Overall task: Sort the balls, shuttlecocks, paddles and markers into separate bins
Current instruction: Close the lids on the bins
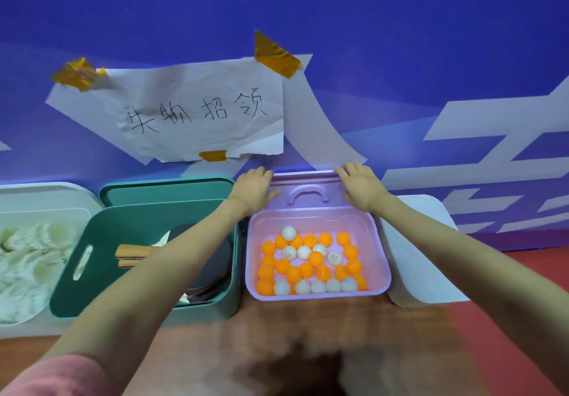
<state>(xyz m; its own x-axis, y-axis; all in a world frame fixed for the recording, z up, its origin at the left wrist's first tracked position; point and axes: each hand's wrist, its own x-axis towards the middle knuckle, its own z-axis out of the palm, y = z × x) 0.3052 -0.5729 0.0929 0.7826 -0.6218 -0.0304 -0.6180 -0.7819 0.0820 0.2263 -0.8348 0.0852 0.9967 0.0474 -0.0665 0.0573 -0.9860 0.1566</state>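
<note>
Reaching to the bench's back edge, left hand (253, 186) and right hand (360, 183) rest flat, released, on the purple lid (308, 194); swung shut carelessly, it could jolt the balls (311, 264) out.

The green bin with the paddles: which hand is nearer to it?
Left. The left hand rests on the purple lid just beside the green bin, at the lid's left edge; the right hand is on the lid's far right side.

Four bins in row before you: shuttlecocks (27, 260), probably, in leftmost; paddles (197, 260) next; balls (311, 263) third; closed bin (421, 260) rightmost. Your hands on third bin's lid (308, 192) behind.
</note>
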